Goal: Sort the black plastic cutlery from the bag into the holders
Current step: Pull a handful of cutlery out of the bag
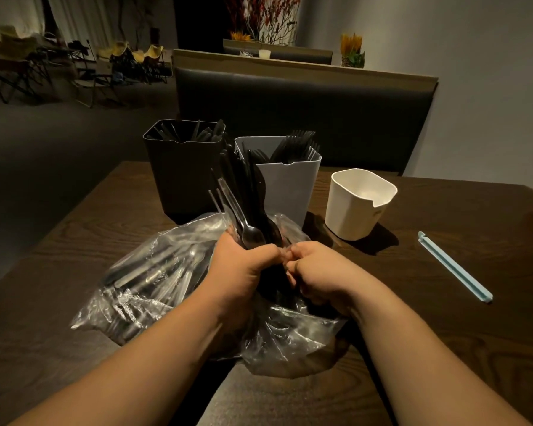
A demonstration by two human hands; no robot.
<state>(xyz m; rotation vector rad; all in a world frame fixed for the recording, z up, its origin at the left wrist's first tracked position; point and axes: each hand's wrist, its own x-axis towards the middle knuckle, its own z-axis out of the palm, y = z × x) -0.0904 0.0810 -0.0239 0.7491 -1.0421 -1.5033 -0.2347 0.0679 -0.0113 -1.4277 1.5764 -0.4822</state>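
Observation:
A clear plastic bag (154,281) full of black cutlery lies on the dark wooden table (443,318) right in front of me. Above it, my left hand (243,265) and my right hand (317,272) meet, both gripping one upright bunch of black cutlery (243,192), handles sticking up. Behind the bag stand a black holder (179,167) with cutlery in it, a grey holder (290,182) packed with forks, and a white holder (357,204) that looks empty.
A light blue bag clip (456,267) lies on the table to the right. A dark padded bench back (305,115) rises behind the holders. Folding chairs stand on the floor at the far left.

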